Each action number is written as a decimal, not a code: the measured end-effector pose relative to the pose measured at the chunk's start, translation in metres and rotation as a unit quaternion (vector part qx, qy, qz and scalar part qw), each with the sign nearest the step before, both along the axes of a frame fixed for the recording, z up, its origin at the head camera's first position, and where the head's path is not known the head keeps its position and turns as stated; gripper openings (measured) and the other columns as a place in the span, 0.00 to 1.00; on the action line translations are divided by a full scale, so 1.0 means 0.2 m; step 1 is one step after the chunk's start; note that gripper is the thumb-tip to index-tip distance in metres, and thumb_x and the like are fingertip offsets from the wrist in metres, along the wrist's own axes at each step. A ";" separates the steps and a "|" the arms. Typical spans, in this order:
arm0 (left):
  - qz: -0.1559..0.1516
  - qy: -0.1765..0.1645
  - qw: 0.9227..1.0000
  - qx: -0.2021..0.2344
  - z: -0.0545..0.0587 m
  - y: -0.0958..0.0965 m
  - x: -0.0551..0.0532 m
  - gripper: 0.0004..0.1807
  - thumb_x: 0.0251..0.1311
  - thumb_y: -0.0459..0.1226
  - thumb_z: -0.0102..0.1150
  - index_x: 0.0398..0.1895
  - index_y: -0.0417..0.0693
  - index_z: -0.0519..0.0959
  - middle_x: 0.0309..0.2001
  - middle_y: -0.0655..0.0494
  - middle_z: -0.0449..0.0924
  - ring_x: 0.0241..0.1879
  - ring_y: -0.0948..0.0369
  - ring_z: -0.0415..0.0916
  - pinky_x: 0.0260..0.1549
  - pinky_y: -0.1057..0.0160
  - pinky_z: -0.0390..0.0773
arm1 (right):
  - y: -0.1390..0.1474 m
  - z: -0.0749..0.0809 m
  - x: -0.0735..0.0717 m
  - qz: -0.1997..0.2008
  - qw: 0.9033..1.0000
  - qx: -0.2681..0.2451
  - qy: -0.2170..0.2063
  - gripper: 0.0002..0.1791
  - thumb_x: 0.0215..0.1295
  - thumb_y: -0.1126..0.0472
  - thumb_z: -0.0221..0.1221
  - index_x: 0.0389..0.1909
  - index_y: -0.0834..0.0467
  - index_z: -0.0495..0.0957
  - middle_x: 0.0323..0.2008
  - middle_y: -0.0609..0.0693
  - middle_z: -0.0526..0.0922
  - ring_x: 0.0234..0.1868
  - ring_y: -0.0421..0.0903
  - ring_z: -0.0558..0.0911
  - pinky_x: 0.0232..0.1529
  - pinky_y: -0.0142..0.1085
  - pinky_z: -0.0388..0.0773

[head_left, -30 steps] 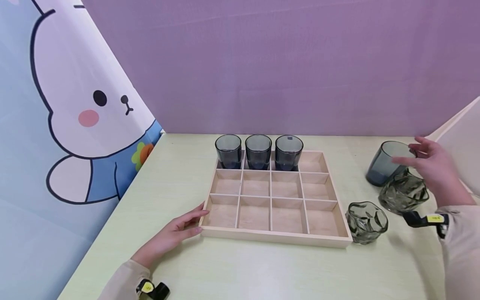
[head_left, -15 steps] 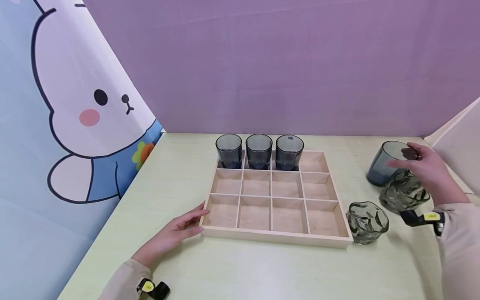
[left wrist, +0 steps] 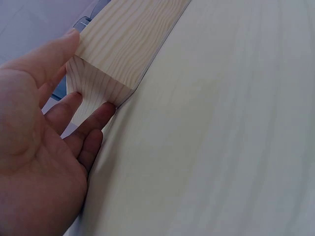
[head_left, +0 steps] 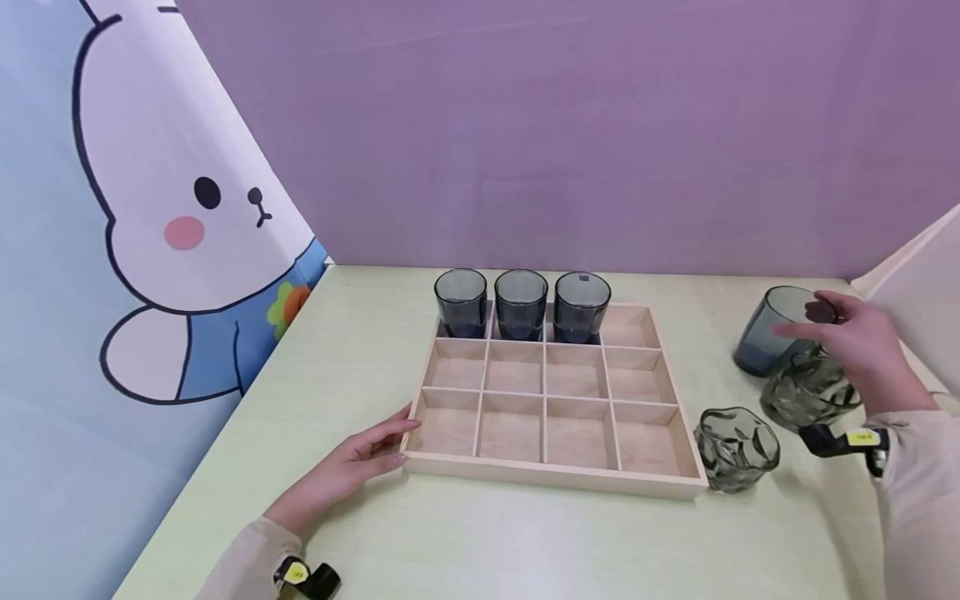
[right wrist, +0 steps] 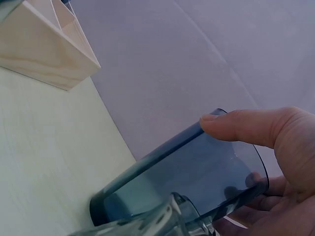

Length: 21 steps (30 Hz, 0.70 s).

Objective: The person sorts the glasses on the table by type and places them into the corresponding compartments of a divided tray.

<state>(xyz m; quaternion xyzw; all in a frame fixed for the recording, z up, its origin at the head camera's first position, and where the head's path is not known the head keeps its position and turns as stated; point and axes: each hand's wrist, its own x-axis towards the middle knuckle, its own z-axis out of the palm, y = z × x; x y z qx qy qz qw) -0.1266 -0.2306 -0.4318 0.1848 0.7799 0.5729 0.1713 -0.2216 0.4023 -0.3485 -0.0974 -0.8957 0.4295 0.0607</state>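
Pinching a blue-gray glass (head_left: 765, 337) near its rim with the right hand (head_left: 862, 342), right of a divided wooden tray (head_left: 551, 477).
Gripping high, perhaps to clear the wavy tumbler (head_left: 802, 396) partly hiding it; touching the tray's near corner with relaxed left hand (head_left: 347, 467), likely steadying; making out far fingertips (right wrist: 253, 179) only dimly.

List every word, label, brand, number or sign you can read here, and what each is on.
No text is legible.
Left yellow label, on the left wrist camera: too small and blurred.
Right yellow label, on the right wrist camera: too small and blurred.
Dark patch, by the rim of the tray's rightmost glass: too small to tell whether it bears text.
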 end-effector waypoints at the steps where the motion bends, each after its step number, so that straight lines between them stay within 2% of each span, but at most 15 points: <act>1: -0.002 0.002 1.000 0.000 0.00 0.00 0.00 0.27 0.70 0.36 0.57 0.70 0.42 0.69 0.78 0.42 0.44 0.75 0.39 0.44 0.59 0.79 0.57 | 0.00 0.00 0.00 -0.004 1.000 0.001 0.002 0.54 0.61 0.48 0.69 0.77 0.66 0.49 0.51 0.41 0.70 0.62 0.48 0.67 0.51 0.20 0.64; 5: -0.004 0.003 1.000 0.000 0.00 0.00 0.00 0.26 0.70 0.36 0.57 0.70 0.42 0.69 0.78 0.41 0.44 0.74 0.39 0.44 0.60 0.79 0.57 | -0.02 0.00 0.00 -0.018 1.000 -0.004 0.006 0.54 0.58 0.47 0.71 0.76 0.66 0.53 0.48 0.37 0.70 0.55 0.40 0.69 0.39 0.16 0.64; 7: -0.004 0.001 1.000 0.000 0.00 0.00 0.00 0.26 0.70 0.36 0.57 0.70 0.42 0.69 0.78 0.41 0.44 0.75 0.39 0.44 0.60 0.79 0.57 | -0.03 0.00 0.00 -0.024 1.000 -0.007 0.008 0.53 0.57 0.46 0.72 0.75 0.64 0.56 0.47 0.36 0.70 0.51 0.36 0.70 0.38 0.16 0.64; 11: -0.006 0.002 1.000 0.002 0.00 0.01 0.00 0.27 0.70 0.35 0.57 0.70 0.40 0.68 0.78 0.40 0.44 0.74 0.39 0.44 0.60 0.79 0.56 | -0.06 0.01 -0.01 -0.033 0.999 -0.019 0.018 0.44 0.55 0.45 0.73 0.68 0.55 0.65 0.45 0.34 0.71 0.44 0.29 0.69 0.36 0.17 0.64; 14: -0.005 0.000 1.000 0.000 0.00 0.01 0.00 0.27 0.70 0.36 0.57 0.70 0.41 0.68 0.78 0.41 0.44 0.74 0.39 0.44 0.60 0.79 0.57 | -0.09 0.03 -0.01 -0.032 0.999 -0.033 0.027 0.44 0.55 0.46 0.73 0.70 0.51 0.65 0.45 0.33 0.71 0.42 0.27 0.68 0.37 0.17 0.64; 18: -0.002 -0.004 1.000 -0.003 0.00 0.00 0.00 0.27 0.70 0.37 0.58 0.70 0.42 0.69 0.78 0.42 0.44 0.75 0.39 0.44 0.59 0.79 0.57 | -0.14 0.07 -0.02 -0.020 0.998 -0.043 0.030 0.52 0.55 0.49 0.74 0.76 0.56 0.58 0.45 0.30 0.71 0.43 0.26 0.68 0.37 0.16 0.64; 21: 0.000 -0.003 1.000 -0.001 0.00 0.00 0.00 0.27 0.70 0.36 0.58 0.70 0.42 0.69 0.78 0.42 0.44 0.75 0.39 0.44 0.59 0.79 0.56 | -0.17 0.08 -0.02 -0.009 0.998 -0.046 0.037 0.50 0.55 0.50 0.74 0.76 0.58 0.59 0.43 0.30 0.72 0.43 0.26 0.69 0.38 0.16 0.65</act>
